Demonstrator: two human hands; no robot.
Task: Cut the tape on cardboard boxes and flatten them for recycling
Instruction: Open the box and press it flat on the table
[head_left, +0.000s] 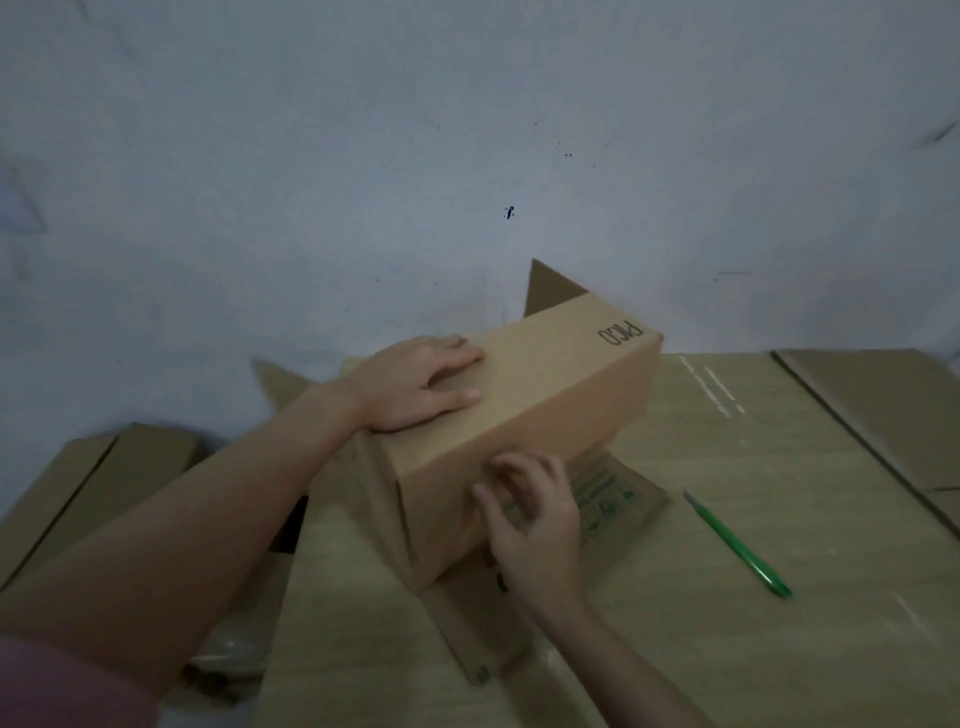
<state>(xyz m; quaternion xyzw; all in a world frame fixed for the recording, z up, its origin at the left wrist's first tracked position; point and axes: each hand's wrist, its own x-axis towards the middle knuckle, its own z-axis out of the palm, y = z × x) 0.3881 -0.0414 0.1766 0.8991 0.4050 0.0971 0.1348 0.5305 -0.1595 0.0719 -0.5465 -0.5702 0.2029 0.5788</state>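
The box (524, 395) stands between the two hands, on flattened cardboard (727, 519), with its long top face running from the left hand up and away toward the wall (363, 156). Its end flaps are open: one sticks up behind the far end, others spread out below the near end, under and just past the right hand. The near corner edge runs down between the two wrists.

The left hand (415, 384) lies flat on the top face near its near end, fingers straight and spread a little, pressing down and gripping nothing.

The right hand (530, 504) is at the lower edge of the side face, fingers curled against the cardboard; whether they pinch a flap or tape cannot be told, as the hand is blurred.

Right of the right hand, well apart, a green cutter (737, 545) lies on the cardboard with bare sheet around it. Left of the left arm lies more folded cardboard (93, 478).
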